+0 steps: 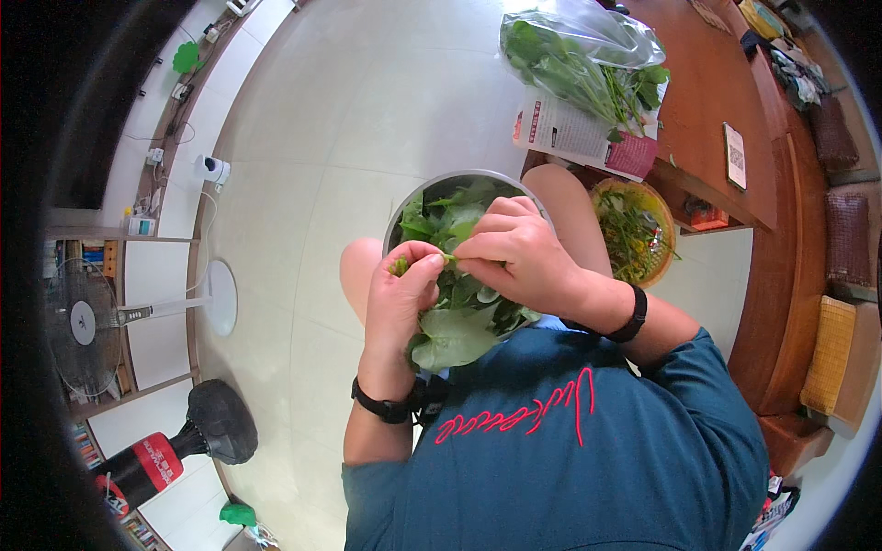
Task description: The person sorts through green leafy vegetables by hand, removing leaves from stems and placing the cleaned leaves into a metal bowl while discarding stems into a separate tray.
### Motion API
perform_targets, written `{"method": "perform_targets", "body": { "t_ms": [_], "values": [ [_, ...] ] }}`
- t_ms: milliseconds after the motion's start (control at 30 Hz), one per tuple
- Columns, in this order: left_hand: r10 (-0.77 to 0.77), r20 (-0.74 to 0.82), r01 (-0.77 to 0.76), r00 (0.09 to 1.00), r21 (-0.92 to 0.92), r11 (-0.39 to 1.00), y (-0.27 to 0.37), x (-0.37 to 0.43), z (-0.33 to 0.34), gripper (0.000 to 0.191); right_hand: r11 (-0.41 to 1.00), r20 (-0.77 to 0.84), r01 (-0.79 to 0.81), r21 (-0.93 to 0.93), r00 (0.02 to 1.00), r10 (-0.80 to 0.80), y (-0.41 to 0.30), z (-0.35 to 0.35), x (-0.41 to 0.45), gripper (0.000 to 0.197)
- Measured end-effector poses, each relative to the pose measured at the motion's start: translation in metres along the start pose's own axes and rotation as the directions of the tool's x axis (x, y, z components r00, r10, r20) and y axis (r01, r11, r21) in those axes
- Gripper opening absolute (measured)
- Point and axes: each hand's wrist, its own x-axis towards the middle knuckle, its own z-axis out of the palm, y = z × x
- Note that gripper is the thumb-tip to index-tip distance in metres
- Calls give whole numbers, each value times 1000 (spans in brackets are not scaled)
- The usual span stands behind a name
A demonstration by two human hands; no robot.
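My left hand grips a green leaf stem, with stem ends showing above its curled fingers. A large pale green leaf hangs below that hand. The fingertips of my right hand pinch the thin stem close to the left thumb. Both hands are over a round metal basin between my knees. Loose green leaves fill the basin, partly hidden by my hands.
A basket of stem scraps stands on the floor at right. On the wooden table, leafy greens in a clear plastic bag lie on newspaper, near a phone. A fan and a punching bag stand at left.
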Motion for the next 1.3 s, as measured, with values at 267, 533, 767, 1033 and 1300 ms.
{"method": "perform_targets", "body": {
  "t_ms": [267,533,767,1033,1300],
  "values": [
    [10,44,-11,999,26,1000,-6,0,4,6,965,10,-119,233,993,120,8,9,-4,7],
    [229,-45,-214,972,221,952,-15,2,13,4,783,146,-431,449,900,411,-2,8,-4,11],
    [247,-77,-217,966,273,937,-17,1,8,5,581,139,-459,672,849,510,9,0,-4,14],
    [259,-204,-194,944,289,937,-15,-3,-22,3,479,-66,-319,818,774,629,25,-44,-8,14],
    [215,-219,-159,952,248,956,-6,-10,-25,3,964,262,-206,170,952,157,17,-39,-16,22]
  ]
}}
